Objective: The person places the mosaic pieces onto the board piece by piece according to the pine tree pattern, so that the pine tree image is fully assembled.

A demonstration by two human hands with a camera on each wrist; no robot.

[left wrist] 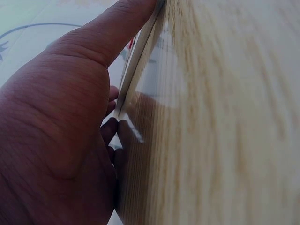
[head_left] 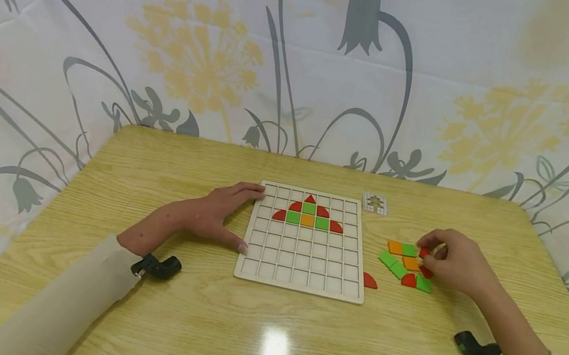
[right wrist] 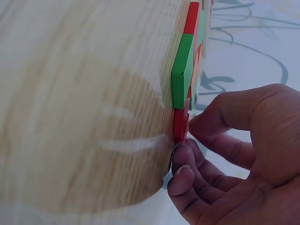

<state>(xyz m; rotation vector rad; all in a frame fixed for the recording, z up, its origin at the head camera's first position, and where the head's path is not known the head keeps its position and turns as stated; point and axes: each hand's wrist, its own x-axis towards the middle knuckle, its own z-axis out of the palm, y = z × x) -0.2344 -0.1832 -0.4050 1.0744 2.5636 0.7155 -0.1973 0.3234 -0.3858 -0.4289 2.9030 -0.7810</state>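
Pale sleeves (head_left: 63,297) reach in from the lower left and lower right corners, one leading to the left hand (head_left: 209,215), its fingers loosely extended and touching the left edge of the gridded board (head_left: 302,263) at mid-frame. Right of centre, the right hand (head_left: 460,262) pinches a red piece (right wrist: 180,124) between thumb and fingertips, with a green piece (right wrist: 183,70) just above it in the wrist view; other coloured tiles (head_left: 409,264) lie just left of those fingers.
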